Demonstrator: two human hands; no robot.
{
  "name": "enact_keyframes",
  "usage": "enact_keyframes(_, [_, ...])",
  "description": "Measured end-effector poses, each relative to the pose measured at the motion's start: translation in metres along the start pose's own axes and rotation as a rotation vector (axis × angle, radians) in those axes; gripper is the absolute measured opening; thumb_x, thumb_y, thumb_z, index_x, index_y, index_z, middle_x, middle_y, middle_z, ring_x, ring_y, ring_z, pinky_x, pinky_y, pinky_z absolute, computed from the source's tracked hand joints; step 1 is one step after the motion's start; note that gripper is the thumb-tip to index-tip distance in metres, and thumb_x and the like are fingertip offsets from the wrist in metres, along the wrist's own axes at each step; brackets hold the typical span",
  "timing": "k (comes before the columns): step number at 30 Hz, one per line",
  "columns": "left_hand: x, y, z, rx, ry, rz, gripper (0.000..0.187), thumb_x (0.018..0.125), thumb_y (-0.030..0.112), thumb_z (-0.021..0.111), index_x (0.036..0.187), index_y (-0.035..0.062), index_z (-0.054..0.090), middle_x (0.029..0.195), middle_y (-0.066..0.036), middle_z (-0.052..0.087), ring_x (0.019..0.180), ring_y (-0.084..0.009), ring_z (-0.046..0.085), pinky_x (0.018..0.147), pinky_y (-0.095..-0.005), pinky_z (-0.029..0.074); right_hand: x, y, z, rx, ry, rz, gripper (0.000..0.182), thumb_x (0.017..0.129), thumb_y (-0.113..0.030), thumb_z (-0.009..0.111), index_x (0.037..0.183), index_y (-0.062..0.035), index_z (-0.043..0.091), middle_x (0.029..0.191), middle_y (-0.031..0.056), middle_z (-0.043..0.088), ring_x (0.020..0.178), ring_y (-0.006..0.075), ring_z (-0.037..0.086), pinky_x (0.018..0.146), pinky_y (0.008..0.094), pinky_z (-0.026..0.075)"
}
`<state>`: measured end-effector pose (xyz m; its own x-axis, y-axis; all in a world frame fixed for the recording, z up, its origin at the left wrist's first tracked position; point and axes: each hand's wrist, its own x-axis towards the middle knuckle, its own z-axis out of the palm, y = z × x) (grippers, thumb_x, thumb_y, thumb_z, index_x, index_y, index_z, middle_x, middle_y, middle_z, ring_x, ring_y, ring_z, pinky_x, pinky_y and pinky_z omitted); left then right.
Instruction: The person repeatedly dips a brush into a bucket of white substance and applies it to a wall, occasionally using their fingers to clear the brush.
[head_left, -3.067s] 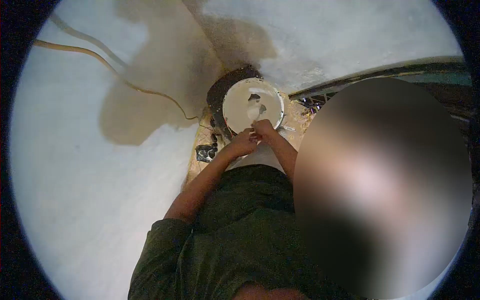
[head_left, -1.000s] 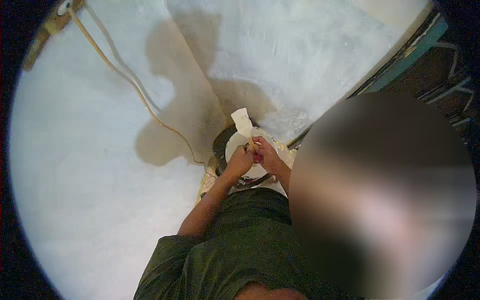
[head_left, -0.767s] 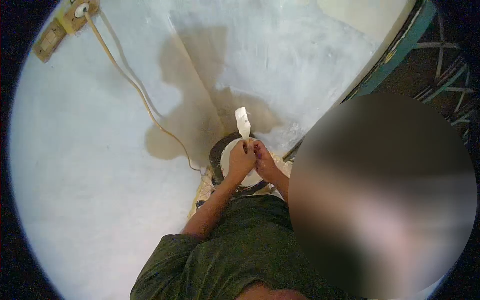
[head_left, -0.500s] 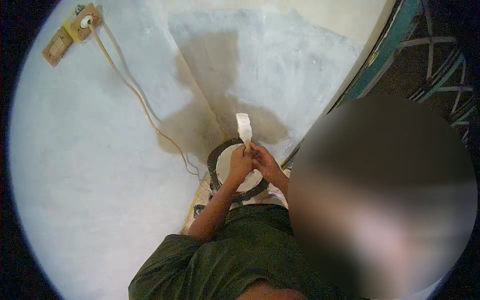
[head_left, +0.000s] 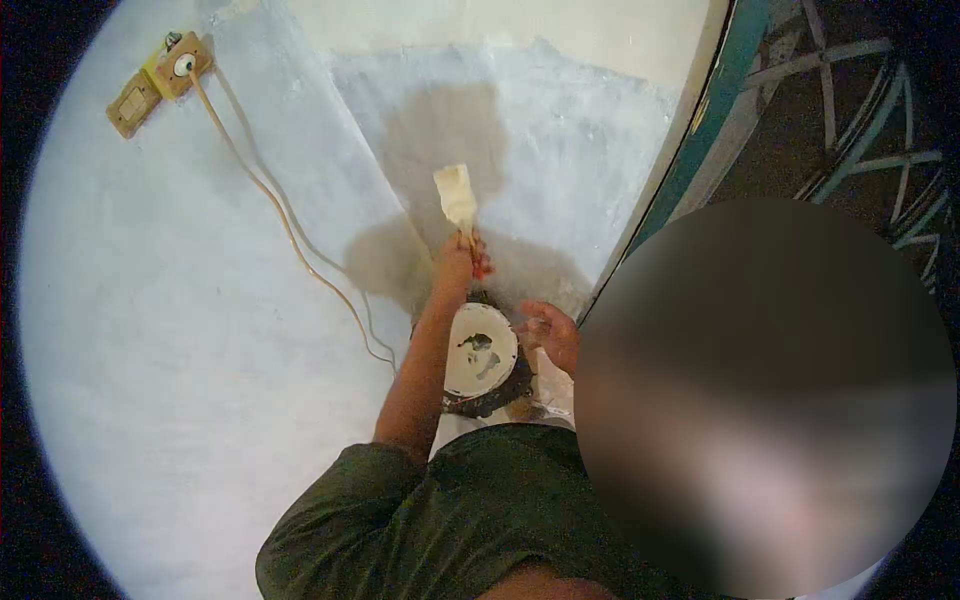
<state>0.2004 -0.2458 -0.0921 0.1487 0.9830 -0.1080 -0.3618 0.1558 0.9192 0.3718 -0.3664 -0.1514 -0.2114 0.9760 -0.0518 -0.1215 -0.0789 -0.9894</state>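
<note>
My left hand (head_left: pixel 456 262) is closed round the handle of a paintbrush (head_left: pixel 456 194) and holds it upright in front of the wall. Its broad, flat head is coated in cream-white. Below that hand stands a round bucket (head_left: pixel 512 388) with a dark outer edge. Whitish paint with a few dark grey patches shows inside it; my left forearm covers part of its left side. My right hand (head_left: pixel 550 332) is at the bucket's right, fingers apart and nothing visible in them.
A pale wall (head_left: pixel 200 350) bears a switch and socket board (head_left: pixel 160 85) at upper left. A plugged-in cable (head_left: pixel 290 235) runs down from it towards the bucket. At right are a green door frame (head_left: pixel 690 130) and a dark patterned panel (head_left: pixel 860 120). A round blur hides the lower right.
My hands were together on the brush handle over the bucket. Now the left hand has carried the brush up and left, while the right has let go and moved right.
</note>
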Motion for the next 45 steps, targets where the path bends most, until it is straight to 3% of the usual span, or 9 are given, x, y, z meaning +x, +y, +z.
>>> enact_keyframes(5, [0.069,0.017,-0.012,0.173,-0.149,0.039,0.022,0.095,0.026,0.036,0.086,0.0112,0.049,0.063,0.003,0.047,0.049,-0.0083,0.045,0.043,-0.0252,0.04,-0.002,0.017,-0.004,-0.043,0.014,-0.03,0.036,0.091,-0.021,0.051,0.121,-0.0016,0.045,0.112,0.0116,0.056,0.093,0.0208,0.06,0.067,0.0296,0.053])
enact_keyframes(11, [0.14,-0.141,-0.1,0.456,0.064,-0.299,0.02,0.089,0.03,0.043,0.085,0.0129,0.053,0.059,0.002,0.049,0.04,-0.0096,0.042,0.034,-0.0246,0.031,-0.008,0.014,0.018,0.016,0.053,0.074,0.034,0.091,-0.023,0.05,0.116,-0.0007,0.046,0.104,0.0119,0.059,0.085,0.019,0.061,0.061,0.0301,0.052])
enact_keyframes(13, [0.099,-0.117,-0.113,0.121,-0.26,-0.313,0.021,0.091,0.027,0.042,0.083,0.0112,0.053,0.06,0.001,0.049,0.043,-0.0113,0.045,0.036,-0.0257,0.034,-0.002,0.019,0.026,0.003,0.069,0.08,0.033,0.091,-0.022,0.049,0.116,0.0002,0.046,0.104,0.0128,0.059,0.084,0.0188,0.061,0.06,0.0291,0.052])
enact_keyframes(17, [0.037,-0.072,-0.071,-0.034,-0.2,-0.492,0.025,0.093,0.029,0.04,0.081,0.0094,0.052,0.063,-0.001,0.05,0.044,-0.0126,0.045,0.038,-0.0263,0.036,0.027,0.042,0.038,0.014,0.219,0.122,0.032,0.092,-0.02,0.047,0.117,0.0005,0.046,0.101,0.0133,0.06,0.083,0.0188,0.062,0.062,0.03,0.052])
enact_keyframes(23, [-0.012,-0.049,-0.057,-0.008,-0.228,-0.309,0.029,0.094,0.026,0.036,0.076,0.0079,0.05,0.056,-0.001,0.045,0.043,-0.0116,0.041,0.039,-0.0275,0.035,0.08,0.03,0.074,0.025,0.409,0.111,0.039,0.093,-0.035,0.044,0.106,0.0,0.053,0.086,0.0083,0.06,0.078,0.014,0.057,0.064,0.0292,0.049])
enact_keyframes(38, [-0.002,0.006,-0.111,0.493,-0.276,-0.239,0.04,0.093,0.029,0.038,0.078,-0.0026,0.057,0.06,-0.012,0.055,0.046,-0.02,0.051,0.048,-0.0331,0.043,0.123,0.012,0.163,0.083,0.646,0.014,0.028,0.093,-0.03,0.047,0.094,-0.0033,0.055,0.068,0.0049,0.056,0.055,0.0124,0.053,0.047,0.0278,0.043])
enact_keyframes(40, [0.012,0.014,-0.138,1.017,-0.646,0.037,0.039,0.091,0.031,0.04,0.085,-0.0022,0.059,0.067,-0.013,0.06,0.051,-0.0193,0.056,0.05,-0.0319,0.045,0.131,0.016,0.169,0.012,0.71,-0.069,0.027,0.094,-0.029,0.045,0.094,-0.0038,0.053,0.065,0.0045,0.054,0.05,0.0129,0.052,0.042,0.0284,0.042])
enact_keyframes(43, [0.028,0.039,-0.158,0.954,-0.527,-0.303,0.036,0.088,0.031,0.043,0.096,-0.0006,0.059,0.072,-0.011,0.064,0.056,-0.0179,0.059,0.052,-0.0298,0.046,0.132,0.005,0.172,0.192,0.81,0.005,0.027,0.092,-0.031,0.048,0.099,-0.005,0.05,0.06,0.0007,0.045,0.046,0.0088,0.041,0.039,0.0224,0.031])
enact_keyframes(45, [0.022,0.063,-0.158,0.771,-0.434,-0.268,0.035,0.087,0.03,0.044,0.098,-0.0003,0.058,0.074,-0.01,0.064,0.058,-0.0169,0.059,0.054,-0.0296,0.047,0.139,0.008,0.15,0.27,0.697,0.183,0.031,0.092,-0.033,0.047,0.104,-0.0045,0.046,0.062,0.0039,0.05,0.049,0.0117,0.047,0.039,0.024,0.034])
